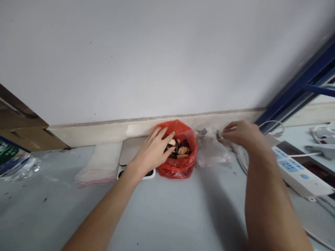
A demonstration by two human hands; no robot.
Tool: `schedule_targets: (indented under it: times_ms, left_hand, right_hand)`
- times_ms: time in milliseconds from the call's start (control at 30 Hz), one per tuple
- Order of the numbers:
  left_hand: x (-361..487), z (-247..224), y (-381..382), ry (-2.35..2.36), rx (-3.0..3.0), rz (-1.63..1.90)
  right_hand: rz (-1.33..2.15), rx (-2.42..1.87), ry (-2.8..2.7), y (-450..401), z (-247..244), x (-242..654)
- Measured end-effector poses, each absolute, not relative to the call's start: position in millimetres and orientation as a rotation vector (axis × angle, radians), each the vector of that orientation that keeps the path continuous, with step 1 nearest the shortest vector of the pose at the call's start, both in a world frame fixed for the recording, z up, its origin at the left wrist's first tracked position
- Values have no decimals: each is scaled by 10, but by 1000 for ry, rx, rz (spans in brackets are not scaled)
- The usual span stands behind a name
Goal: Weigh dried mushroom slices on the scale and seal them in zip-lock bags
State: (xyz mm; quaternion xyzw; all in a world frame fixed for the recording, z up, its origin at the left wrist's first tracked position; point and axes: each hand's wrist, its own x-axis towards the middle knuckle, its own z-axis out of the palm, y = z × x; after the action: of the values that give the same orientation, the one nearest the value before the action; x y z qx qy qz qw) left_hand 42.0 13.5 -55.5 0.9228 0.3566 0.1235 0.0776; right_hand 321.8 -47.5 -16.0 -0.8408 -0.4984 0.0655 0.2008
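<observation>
My left hand (pixel 157 148) lies with fingers spread over the left rim of a red plastic bag (pixel 176 172), its fingertips reaching into the opening. Inside the bag are several dried slices (pixel 183 150), pale in the middle with dark edges. To the right, my right hand (pixel 239 133) is closed in a pinch beside some clear plastic bags (pixel 211 153). A small dark piece (pixel 219 136) shows near its fingertips; blur hides what the fingers hold. Partly under my left forearm is a kitchen scale (pixel 129 150) with a metal top.
A stack of clear zip bags (pixel 101 164) lies left of the scale. On the right are a white power strip (pixel 298 170), cables and a blue metal frame (pixel 300 80). A cardboard box (pixel 28 134) and a clear plastic bottle (pixel 19 164) stand at the left. A wall runs behind.
</observation>
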Motion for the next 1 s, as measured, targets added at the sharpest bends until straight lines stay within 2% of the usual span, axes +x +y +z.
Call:
schedule_targets:
  times_ms: [100, 200, 333, 400, 533, 767, 900, 1000]
  left_hand:
    - [392, -439, 138, 992, 2684, 679]
    - [346, -294, 106, 871, 2402, 962]
    - [273, -146, 67, 689, 2102, 977]
    - [212, -103, 93, 732, 2027, 1018]
    - [2, -68, 218, 918, 1920, 1197]
    - [-275, -160, 355, 1114, 1836, 1198]
    - [-269, -184, 334, 1365, 2036, 1352]
    - [-221, -144, 236, 1096, 2221, 1001]
  right_hand:
    - [254, -2184, -1163, -559, 129, 2950]
    - [580, -1780, -1279, -592, 304, 2658]
    - [1091, -1328, -1466, -496, 243, 2378]
    - [1224, -1239, -1408, -422, 161, 2296]
    - [1260, -1241, -1229, -319, 45, 2234]
    - [1292, -1341, -1569, -267, -10, 2147]
    - [1212, -1382, -1567, -235, -51, 2020]
    - [1166, -1385, -1558, -217, -73, 1907]
